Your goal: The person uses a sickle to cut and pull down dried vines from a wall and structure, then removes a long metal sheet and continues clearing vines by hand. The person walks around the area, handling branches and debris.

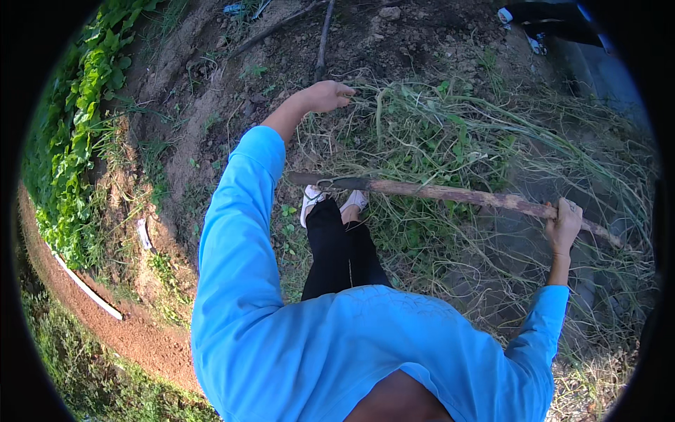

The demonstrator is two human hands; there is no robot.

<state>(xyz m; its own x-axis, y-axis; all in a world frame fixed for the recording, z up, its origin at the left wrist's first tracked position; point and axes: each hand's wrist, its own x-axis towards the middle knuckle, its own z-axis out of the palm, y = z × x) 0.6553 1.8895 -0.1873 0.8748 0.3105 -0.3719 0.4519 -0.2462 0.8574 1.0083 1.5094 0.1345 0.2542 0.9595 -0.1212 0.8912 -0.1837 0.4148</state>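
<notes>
My right hand (564,227) grips a long, rough wooden pole (453,193) near its right end. The pole lies across the view in front of my legs, and its darker left end passes above my white shoes (312,199). My left hand (329,96) reaches forward past the pole, fingers pointing right, at the edge of a heap of tangled vines and grass (422,132). Whether its fingers hold a stem cannot be made out. Some thin stems loop around the pole's dark part near my feet.
Ahead on bare soil (205,105) lie a branch (279,29) and an upright-looking stick (324,42). Leafy green plants (79,132) grow at left, beside a white strip (87,287). At upper right, another person's dark-trousered legs (559,21) show near grey paving (606,68).
</notes>
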